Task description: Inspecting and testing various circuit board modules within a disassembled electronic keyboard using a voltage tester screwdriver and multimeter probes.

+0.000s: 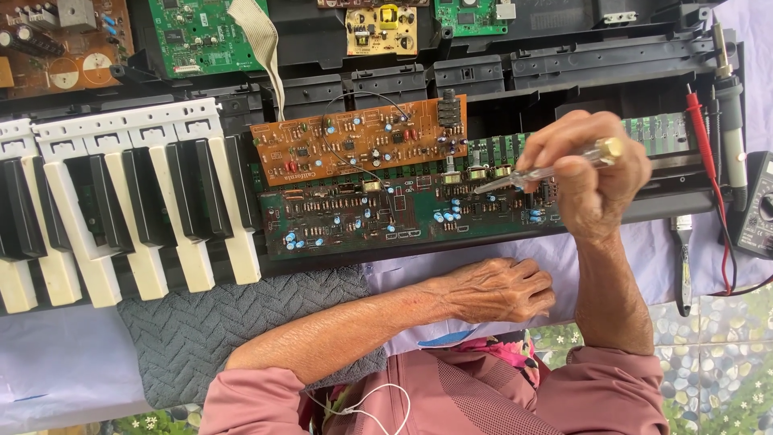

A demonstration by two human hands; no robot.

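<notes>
Screwdriver (538, 171) in right grip (592, 173)

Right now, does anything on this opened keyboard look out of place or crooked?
Yes. The brown circuit board lies loose and tilted on top of the green board, not seated flat. The right hand holds a clear-handled screwdriver over the green board; the left hand rests on the cloth.

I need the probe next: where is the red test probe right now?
In the head view the red test probe lies at the far right on the opened keyboard's black frame, between the right hand and the soldering iron.
</notes>
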